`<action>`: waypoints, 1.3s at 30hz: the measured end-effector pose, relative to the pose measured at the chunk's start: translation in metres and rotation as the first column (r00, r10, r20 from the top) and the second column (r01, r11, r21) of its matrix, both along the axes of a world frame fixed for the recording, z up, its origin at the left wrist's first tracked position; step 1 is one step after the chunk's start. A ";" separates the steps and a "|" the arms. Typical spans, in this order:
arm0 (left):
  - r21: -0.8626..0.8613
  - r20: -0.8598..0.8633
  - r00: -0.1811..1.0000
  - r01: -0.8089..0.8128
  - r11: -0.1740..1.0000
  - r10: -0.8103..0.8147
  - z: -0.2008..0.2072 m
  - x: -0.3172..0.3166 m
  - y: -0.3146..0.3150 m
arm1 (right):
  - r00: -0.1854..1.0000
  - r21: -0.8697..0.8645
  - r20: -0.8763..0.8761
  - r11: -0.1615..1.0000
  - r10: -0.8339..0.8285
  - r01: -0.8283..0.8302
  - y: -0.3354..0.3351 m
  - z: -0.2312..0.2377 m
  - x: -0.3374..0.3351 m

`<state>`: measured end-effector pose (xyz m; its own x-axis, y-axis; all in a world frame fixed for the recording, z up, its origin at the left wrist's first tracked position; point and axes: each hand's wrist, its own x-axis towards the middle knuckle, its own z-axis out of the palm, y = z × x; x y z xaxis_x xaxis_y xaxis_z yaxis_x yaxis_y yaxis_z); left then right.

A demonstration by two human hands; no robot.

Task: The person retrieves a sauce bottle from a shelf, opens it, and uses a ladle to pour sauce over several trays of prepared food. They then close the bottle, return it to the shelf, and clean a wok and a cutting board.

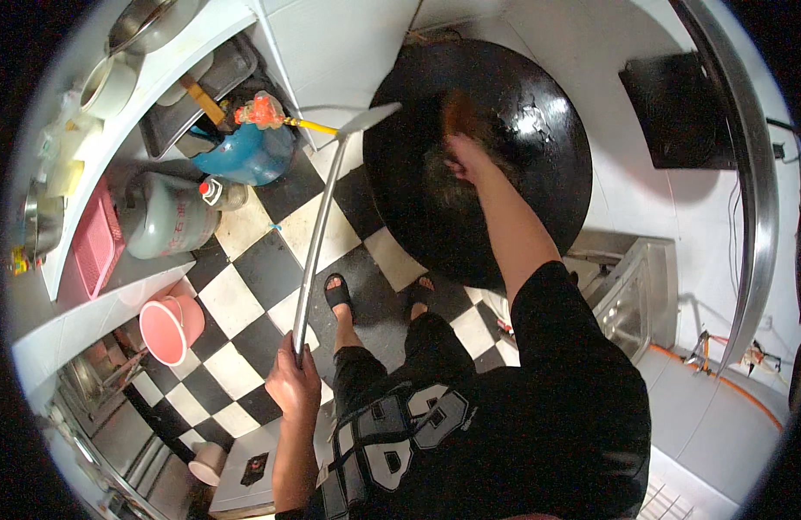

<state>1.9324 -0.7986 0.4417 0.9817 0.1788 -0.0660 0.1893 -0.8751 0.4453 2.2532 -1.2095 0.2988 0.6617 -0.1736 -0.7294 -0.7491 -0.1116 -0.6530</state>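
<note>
A large black wok (400, 208) fills the area ahead of me, with a wet shine on its right inner side. My right hand (467, 160) reaches into it, its fingers closed around a brown, blurred brush-like thing (458, 114) against the dark surface. In my left hand (295, 381) is the long metal handle of a wok spatula (321, 234), wrapped by my fingers near its lower end. The spatula slants up and away, and its flat blade overlaps the wok's left rim in the view. Whether the blade touches the rim I cannot tell.
Left of me, a green gas cylinder (169, 215), a blue tub (253, 156) and a capped bottle (224, 193) stand below a shelf. A pink bucket (171, 330) sits on the checkered floor (231, 299). At right are a metal unit (634, 303) and an orange hose (747, 399).
</note>
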 end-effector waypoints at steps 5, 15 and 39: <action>-0.022 0.019 1.000 -0.005 1.000 0.006 0.000 0.006 -0.003 | 0.769 -0.079 -0.182 0.770 0.613 -0.633 0.036 0.071 -0.114; -0.043 -0.006 1.000 -0.004 0.999 0.004 0.009 0.005 -0.032 | 0.541 -0.561 -0.799 -0.002 0.261 -0.828 -0.234 0.021 -0.172; 0.046 0.150 0.825 0.544 0.838 -0.544 0.022 0.051 0.029 | 0.910 -0.709 -0.277 0.574 0.308 -0.410 -0.051 0.140 -0.266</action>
